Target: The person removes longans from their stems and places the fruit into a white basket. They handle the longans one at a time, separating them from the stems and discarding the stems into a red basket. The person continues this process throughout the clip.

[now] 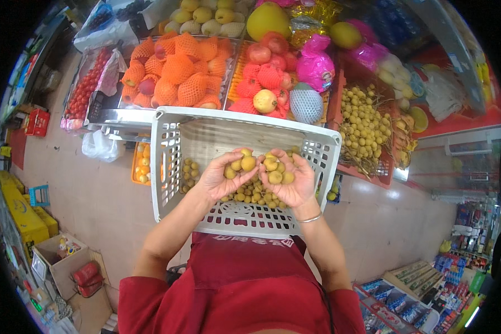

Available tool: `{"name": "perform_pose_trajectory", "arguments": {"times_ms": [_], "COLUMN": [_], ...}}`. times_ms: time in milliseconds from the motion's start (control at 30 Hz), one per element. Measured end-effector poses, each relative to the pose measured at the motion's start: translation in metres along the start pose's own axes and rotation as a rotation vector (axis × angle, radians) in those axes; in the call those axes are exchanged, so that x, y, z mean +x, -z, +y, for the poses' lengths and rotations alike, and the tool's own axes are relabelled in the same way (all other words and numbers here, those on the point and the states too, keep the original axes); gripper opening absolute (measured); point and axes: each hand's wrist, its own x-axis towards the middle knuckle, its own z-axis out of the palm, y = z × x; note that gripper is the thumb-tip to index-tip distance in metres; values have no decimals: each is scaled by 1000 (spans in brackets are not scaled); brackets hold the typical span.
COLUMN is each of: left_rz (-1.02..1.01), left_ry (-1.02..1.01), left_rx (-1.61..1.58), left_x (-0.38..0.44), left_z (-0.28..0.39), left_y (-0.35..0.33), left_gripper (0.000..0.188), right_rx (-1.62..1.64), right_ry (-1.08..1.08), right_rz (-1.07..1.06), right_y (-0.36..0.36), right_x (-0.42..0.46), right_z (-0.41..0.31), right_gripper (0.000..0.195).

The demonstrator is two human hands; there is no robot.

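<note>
My left hand point(216, 181) is cupped around a few loose longans point(248, 163), with the thumb over the fruit. Several more longans point(275, 177) rest in my right hand point(302, 185), whose wrist wears a silver bangle point(311, 218). The fingertips of the two hands nearly meet. Both hands are over a grey-white plastic basket point(250, 119) with perforated sides. Inside it, a pile of loose longans point(254, 194) lies along the near side, partly hidden under my hands, and a small cluster point(190, 170) sits at the left. The far part shows a brown bottom.
Beyond the basket is a fruit display: peaches in orange foam nets point(179, 71), pomegranates point(265, 101), and a foam-netted fruit point(307, 106). Stemmed longans point(365, 121) fill a red crate point(380, 180) at right. An orange crate point(142, 177) stands low at left.
</note>
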Motion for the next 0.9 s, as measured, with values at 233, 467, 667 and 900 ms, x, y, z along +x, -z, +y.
{"name": "perform_pose_trajectory", "arguments": {"times_ms": [233,467,667,900], "left_rz": [-18,102,-71,-130], "left_ry": [-511,-1077,-1163,-1129], "left_rx": [-6,1286,847,781], "left_x": [6,10,13,16], "left_z": [-32,-54,-63,-70], "left_y": [-18,-23,-32,-33], "left_gripper": [30,47,65,68], "right_rx": [67,-418,-121,94], "right_ry": [451,675,523,442], "right_rz": [202,231,287,134], "right_y": [-11,-17,-16,10], "right_x": [20,38,40,39], "right_z": [34,69,64,51], "right_gripper": [33,36,35,36]}}
